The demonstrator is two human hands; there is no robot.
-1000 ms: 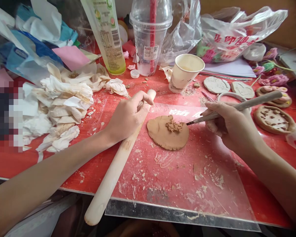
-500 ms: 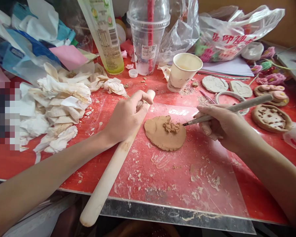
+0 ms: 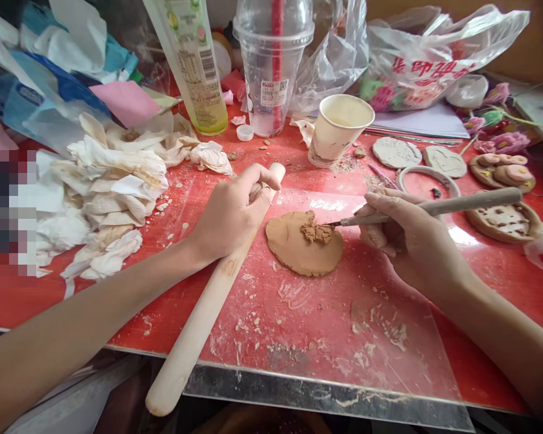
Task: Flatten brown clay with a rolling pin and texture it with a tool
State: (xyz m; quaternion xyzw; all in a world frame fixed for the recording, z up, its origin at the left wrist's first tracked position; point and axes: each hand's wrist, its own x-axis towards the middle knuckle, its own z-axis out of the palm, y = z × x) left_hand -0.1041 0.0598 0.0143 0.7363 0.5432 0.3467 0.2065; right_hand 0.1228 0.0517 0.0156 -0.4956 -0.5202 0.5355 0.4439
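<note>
My left hand is closed, its curled fingers on the upper part of a pale wooden rolling pin. The pin lies slantwise and its near end juts past the table edge. Pinched in my right hand is a thin paintbrush with a clay-smeared grey handle. Its dark tip touches a rough lump of brown clay. That lump sits on the upper right part of a flat, oval brown clay slab, which lies between my hands on a transparent sheet.
A paper cup, a plastic cup with a red straw and a tall bottle stand behind. Crumpled tissues pile up at left. Clay pieces and a ring lie at right, near a plastic bag.
The brush tip has moved slightly left and up, onto the clay lump, and its handle lies flatter. My left hand and the rolling pin stay put.
</note>
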